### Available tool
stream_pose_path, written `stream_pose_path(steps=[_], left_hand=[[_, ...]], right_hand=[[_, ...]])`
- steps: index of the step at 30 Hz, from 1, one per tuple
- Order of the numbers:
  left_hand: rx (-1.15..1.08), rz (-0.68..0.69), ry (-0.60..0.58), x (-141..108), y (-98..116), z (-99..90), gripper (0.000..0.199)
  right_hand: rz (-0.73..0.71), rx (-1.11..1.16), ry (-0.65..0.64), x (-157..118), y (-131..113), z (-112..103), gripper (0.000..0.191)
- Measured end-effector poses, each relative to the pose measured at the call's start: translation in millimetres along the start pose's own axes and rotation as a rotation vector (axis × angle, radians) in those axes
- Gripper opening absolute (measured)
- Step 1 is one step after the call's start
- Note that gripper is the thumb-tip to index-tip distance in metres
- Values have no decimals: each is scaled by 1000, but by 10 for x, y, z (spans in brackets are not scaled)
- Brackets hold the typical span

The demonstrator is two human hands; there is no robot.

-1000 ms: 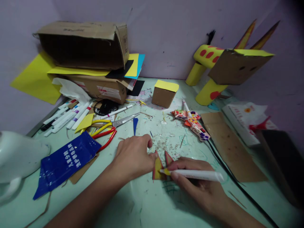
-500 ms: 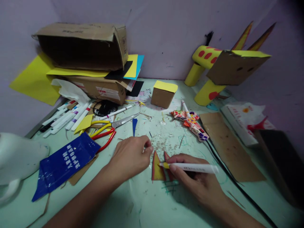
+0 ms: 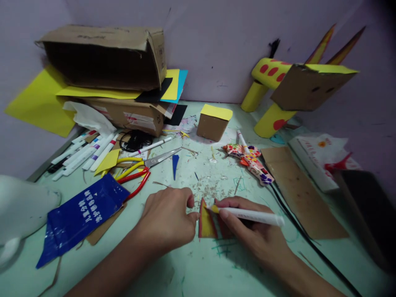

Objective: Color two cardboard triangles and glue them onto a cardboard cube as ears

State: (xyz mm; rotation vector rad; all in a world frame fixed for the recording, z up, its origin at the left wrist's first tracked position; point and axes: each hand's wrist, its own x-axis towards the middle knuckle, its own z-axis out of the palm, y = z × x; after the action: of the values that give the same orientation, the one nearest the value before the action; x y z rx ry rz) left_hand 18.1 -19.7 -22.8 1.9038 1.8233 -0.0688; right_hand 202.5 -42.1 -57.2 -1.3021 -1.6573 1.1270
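My right hand (image 3: 258,231) is closed around a white marker (image 3: 258,216) with a yellow tip. The tip meets the upper part of a small triangular piece (image 3: 206,225), coloured yellow with red edges, lying flat on the table. A second reddish piece lies beside it, mostly covered by my right hand. Just left of the yellow triangle rests my left hand (image 3: 170,214), its fingers curled under and its thumb near the triangle's left edge. Whether those fingers hold anything is hidden.
Scissors (image 3: 161,157) and red-handled pliers (image 3: 138,181) lie left, near a blue packet (image 3: 85,214). A patterned glue gun (image 3: 249,159) trails a cable rightwards. Behind stand a small box (image 3: 213,126), a spotted cardboard animal (image 3: 275,86) and a large open box (image 3: 105,57).
The marker tip has moved up along the yellow triangle. My left hand has shifted slightly down, and its thumb is lower beside the triangle.
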Motion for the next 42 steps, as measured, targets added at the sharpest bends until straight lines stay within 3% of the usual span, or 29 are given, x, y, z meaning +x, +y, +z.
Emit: stream_pose_path(steps=[4, 9, 14, 18, 42], left_hand=[[-3, 2, 13, -1, 0, 1, 12], [-1, 0, 10, -2, 11, 3, 12], [7, 8, 20, -8, 6, 4, 13], [15, 3, 6, -9, 5, 3, 13], [20, 26, 24, -18, 10, -5, 16]], right_hand=[[-51, -59, 26, -2, -4, -18, 14], [-75, -50, -37, -31, 9, -41, 15], [-91, -59, 25, -24, 21, -27, 13], [-63, -61, -21, -28, 9, -30, 14], [32, 15, 13, -45, 17, -32, 17]])
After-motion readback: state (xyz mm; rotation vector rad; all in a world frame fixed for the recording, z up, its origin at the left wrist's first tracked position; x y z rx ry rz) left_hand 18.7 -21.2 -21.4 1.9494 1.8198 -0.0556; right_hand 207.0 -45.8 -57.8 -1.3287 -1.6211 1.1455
